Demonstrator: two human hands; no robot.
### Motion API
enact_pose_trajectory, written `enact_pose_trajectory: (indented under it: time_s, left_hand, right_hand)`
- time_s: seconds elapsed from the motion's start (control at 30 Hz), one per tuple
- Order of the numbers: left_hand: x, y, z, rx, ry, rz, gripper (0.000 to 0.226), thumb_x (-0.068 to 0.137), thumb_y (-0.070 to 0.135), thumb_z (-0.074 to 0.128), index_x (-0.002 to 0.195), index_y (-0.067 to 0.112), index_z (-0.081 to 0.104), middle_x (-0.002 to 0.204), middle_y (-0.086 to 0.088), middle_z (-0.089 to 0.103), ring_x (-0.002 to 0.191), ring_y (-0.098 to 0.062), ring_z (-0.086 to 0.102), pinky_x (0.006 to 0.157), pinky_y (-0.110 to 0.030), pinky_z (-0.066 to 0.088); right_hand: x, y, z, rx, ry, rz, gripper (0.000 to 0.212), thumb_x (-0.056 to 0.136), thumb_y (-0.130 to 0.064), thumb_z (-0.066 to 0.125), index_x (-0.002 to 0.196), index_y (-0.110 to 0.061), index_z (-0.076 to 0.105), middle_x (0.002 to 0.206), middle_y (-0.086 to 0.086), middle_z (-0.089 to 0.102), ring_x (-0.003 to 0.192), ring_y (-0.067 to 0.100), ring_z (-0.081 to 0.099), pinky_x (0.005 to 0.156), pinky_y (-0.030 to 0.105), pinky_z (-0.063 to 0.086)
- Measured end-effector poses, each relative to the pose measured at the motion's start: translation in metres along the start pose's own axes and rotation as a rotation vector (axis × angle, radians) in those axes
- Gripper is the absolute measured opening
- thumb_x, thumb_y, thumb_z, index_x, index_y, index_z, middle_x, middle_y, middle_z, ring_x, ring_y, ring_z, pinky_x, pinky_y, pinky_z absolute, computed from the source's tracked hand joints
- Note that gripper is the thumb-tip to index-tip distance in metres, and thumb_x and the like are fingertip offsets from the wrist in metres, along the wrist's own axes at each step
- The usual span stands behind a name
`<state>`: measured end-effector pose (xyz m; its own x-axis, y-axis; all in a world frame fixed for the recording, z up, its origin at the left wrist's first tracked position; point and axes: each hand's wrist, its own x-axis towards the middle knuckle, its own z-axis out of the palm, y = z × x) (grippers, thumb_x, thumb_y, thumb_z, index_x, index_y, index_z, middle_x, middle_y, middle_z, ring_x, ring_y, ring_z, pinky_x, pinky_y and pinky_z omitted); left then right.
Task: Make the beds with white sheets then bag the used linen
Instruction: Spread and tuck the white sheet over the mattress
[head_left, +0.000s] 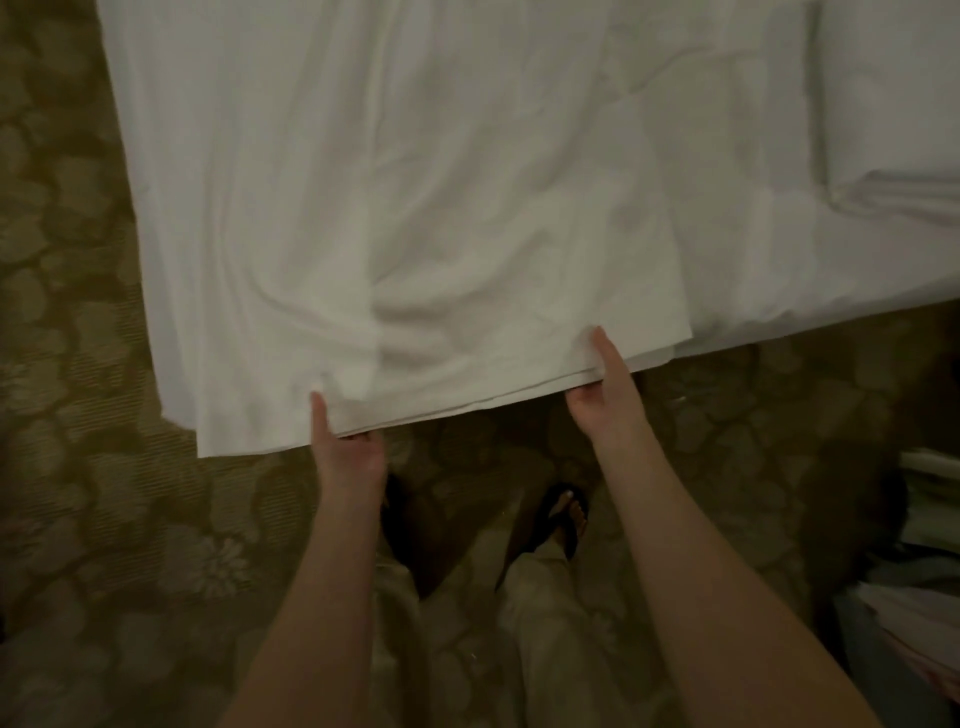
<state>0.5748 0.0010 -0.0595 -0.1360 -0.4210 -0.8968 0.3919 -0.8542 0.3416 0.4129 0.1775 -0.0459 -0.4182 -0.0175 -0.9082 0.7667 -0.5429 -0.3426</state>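
Head view: white sheet (415, 208) lies ahead of both hands, its near hem running left to right, slanting. Left hand (345, 449) and right hand (605, 387) each pinch that hem, thumbs on top. Fingers beneath are hidden, probably curled under.

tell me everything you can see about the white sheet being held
The white sheet looks like thin, creased cotton, folded into several layers that show along its near edge. It lies spread over the bed, its left side hanging toward the patterned carpet. The left hand and right hand each pinch that near edge, thumbs on top.
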Motion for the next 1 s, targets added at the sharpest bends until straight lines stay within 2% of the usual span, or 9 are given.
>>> enact_pose_trajectory:
  time_s: [0.13,0.23,0.3,0.4,0.57,0.67,0.77,0.9,1.0]
  left_hand:
    - [-0.030,-0.071,0.041,0.142,-0.083,-0.099,0.020,0.098,0.030,0.053,0.106,0.016,0.065,0.096,-0.005,0.074,0.082,-0.019,0.072,0.074,-0.032,0.058]
    - [-0.043,-0.094,0.061,0.097,-0.068,-0.125,0.014,0.098,0.022,0.055,0.101,0.011,0.064,0.110,-0.010,0.068,0.087,-0.023,0.067,0.082,-0.036,0.055]
    - [-0.047,-0.094,0.069,0.040,-0.069,-0.114,0.013,0.096,0.020,0.058,0.100,0.010,0.064,0.098,-0.009,0.071,0.076,-0.020,0.071,0.070,-0.032,0.059]
    - [-0.048,-0.082,0.073,0.005,-0.098,-0.084,0.016,0.096,0.020,0.059,0.105,0.009,0.065,0.084,-0.007,0.073,0.065,-0.017,0.073,0.057,-0.026,0.058]
    - [-0.048,-0.073,0.072,0.056,-0.141,-0.082,0.018,0.096,0.023,0.059,0.106,0.009,0.064,0.084,-0.007,0.075,0.070,-0.018,0.073,0.070,-0.030,0.061]
    - [-0.047,-0.066,0.075,0.049,-0.133,-0.059,0.016,0.095,0.022,0.059,0.101,0.008,0.064,0.084,-0.007,0.074,0.074,-0.018,0.072,0.075,-0.029,0.060]
    - [-0.045,-0.057,0.079,0.052,-0.166,-0.035,0.015,0.095,0.021,0.058,0.101,0.008,0.064,0.094,-0.008,0.071,0.086,-0.019,0.069,0.087,-0.032,0.056]
    - [-0.038,-0.041,0.081,-0.013,-0.235,-0.034,0.022,0.097,0.025,0.057,0.106,0.006,0.064,0.095,-0.010,0.072,0.079,-0.020,0.072,0.073,-0.030,0.060]
    - [-0.036,-0.035,0.080,0.019,-0.295,-0.074,0.037,0.094,0.030,0.060,0.124,0.008,0.060,0.117,-0.012,0.068,0.102,-0.026,0.067,0.083,-0.038,0.059]
  right_hand:
    - [-0.002,-0.011,0.004,-0.086,-0.057,0.011,0.022,0.091,-0.017,0.063,0.112,-0.010,0.060,0.120,0.013,0.063,0.094,0.021,0.065,0.070,0.030,0.060]
    - [0.001,-0.023,0.001,0.088,-0.062,-0.064,0.033,0.090,-0.020,0.065,0.122,-0.013,0.061,0.116,0.011,0.067,0.103,0.026,0.065,0.082,0.037,0.058]
    - [0.001,-0.025,-0.001,0.142,-0.094,-0.091,0.032,0.088,-0.027,0.067,0.119,-0.018,0.063,0.117,0.009,0.068,0.106,0.027,0.065,0.094,0.042,0.053]
    - [-0.001,-0.014,-0.005,0.212,-0.113,-0.078,0.039,0.090,-0.036,0.063,0.125,-0.021,0.059,0.122,0.009,0.065,0.111,0.028,0.062,0.097,0.043,0.050]
    - [0.002,-0.007,0.001,0.084,-0.254,0.067,0.055,0.086,-0.050,0.063,0.133,-0.024,0.054,0.128,0.012,0.061,0.117,0.035,0.057,0.092,0.049,0.051]
    - [0.005,-0.030,0.008,0.092,-0.271,0.000,0.057,0.082,-0.050,0.066,0.132,-0.024,0.055,0.125,0.014,0.063,0.114,0.038,0.059,0.095,0.057,0.048]
    - [0.009,-0.039,0.009,0.099,-0.176,-0.112,0.054,0.085,-0.051,0.064,0.131,-0.025,0.056,0.122,0.010,0.064,0.110,0.033,0.062,0.091,0.052,0.052]
    - [0.014,-0.027,-0.003,0.133,-0.145,-0.117,0.057,0.087,-0.056,0.058,0.134,-0.023,0.053,0.128,0.012,0.060,0.113,0.033,0.060,0.095,0.049,0.051]
    - [0.014,-0.031,-0.012,0.091,-0.195,-0.102,0.058,0.089,-0.057,0.052,0.133,-0.020,0.054,0.128,0.013,0.060,0.114,0.032,0.059,0.096,0.045,0.050]
